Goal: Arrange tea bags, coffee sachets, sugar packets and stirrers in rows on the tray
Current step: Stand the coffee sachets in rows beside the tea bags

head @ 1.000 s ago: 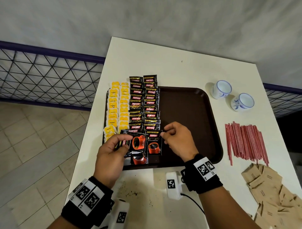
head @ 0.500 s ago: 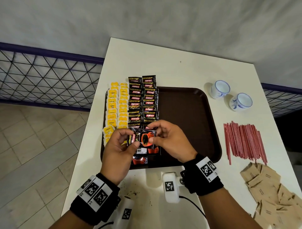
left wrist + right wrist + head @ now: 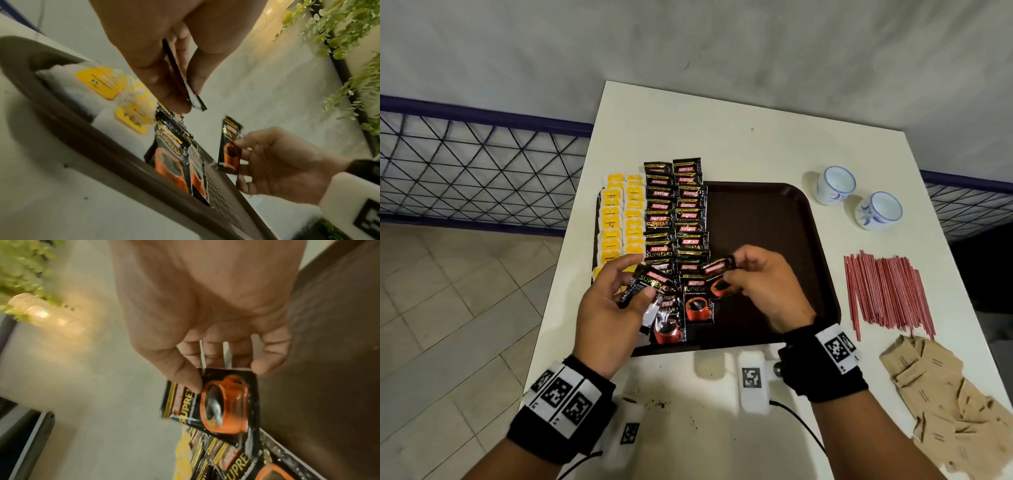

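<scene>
Hovering over the tray [image 3: 774,219], both hands raised, left hand [image 3: 613,308] and right hand [image 3: 767,291] each pinching a coffee sachet [image 3: 719,277]

Soft, even light is falling across the head view, and the white table [image 3: 722,144] is showing bright without glare. Faint shadows are lying just under both hands on the tray [image 3: 774,219] and beside the cups [image 3: 837,185]. Straight edges are bowing toward the picture borders. The left hand [image 3: 613,308] and the right hand [image 3: 763,287] are smearing slightly at the fingertips. The wrist views are looking dimmer and yellowish. A warm glow is blooming beyond the fingers [image 3: 213,352] in the right wrist view, where foliage is blurring badly. Past the thumb [image 3: 156,68], nearby things are staying soft.
</scene>
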{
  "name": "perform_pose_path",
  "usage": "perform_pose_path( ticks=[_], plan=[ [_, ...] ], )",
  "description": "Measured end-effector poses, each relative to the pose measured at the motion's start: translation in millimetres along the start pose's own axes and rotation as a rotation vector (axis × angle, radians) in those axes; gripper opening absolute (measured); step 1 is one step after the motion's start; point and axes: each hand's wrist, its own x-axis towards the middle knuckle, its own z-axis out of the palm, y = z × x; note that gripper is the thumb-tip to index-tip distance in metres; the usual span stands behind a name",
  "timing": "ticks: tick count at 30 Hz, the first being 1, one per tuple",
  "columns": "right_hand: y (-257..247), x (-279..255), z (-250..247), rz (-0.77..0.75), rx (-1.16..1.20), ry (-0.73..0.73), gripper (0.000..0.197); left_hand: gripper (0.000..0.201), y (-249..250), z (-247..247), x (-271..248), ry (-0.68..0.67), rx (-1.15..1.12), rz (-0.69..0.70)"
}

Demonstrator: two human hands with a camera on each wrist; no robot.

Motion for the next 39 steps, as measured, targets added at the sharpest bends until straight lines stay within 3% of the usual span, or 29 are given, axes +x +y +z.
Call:
perform_pose_path(
  ticks=[3,8,13,20,29,32,34,37,39],
  plan=[
    [10.2,-4.9,-8.3,0.162,0.008,0.056,0.015,0.049,-3.0,-4.4,-2.1,-0.004,-0.076,-0.035],
    [24.6,-8.1,-5.2,0.355,0.069,-0.051,0.012,0.038,-6.9,0.4,-7.6,-0.023,-0.142,-0.081],
    [28.0,-5.2,-2.7,0.304,-0.149,-0.113,0.017,0.035,-9.6,4.0,-9.6,-0.036,-0.098,-0.107],
    [30.5,-0.3,3.0,0.291,-0.143,-0.130,0.016,0.028,-4.8,4.1,-8.6,-0.090,-0.114,-0.123],
    [34.4,0.3,5.7,0.260,-0.099,-0.009,0.017,0.012,1.7,7.7,-6.4,-0.126,-0.087,-0.092],
    [27.4,-9.4,3.8,0.137,-0.140,0.104,0.012,0.018,1.1,6.9,-1.8,-0.083,-0.038,-0.048],
    [13.6,-21.1,6.1,0.018,-0.056,0.033,0.011,0.022,6.2,11.5,-0.8,-0.049,-0.021,-0.010],
    [-1.4,-34.2,13.6,-0.057,-0.026,-0.206,0.032,0.021,20.3,25.4,-1.0,-0.041,0.014,0.071],
    [-2.6,-35.2,17.2,-0.123,-0.080,-0.218,0.040,0.020,28.4,35.2,-0.5,-0.072,-0.005,0.096]
  ],
)
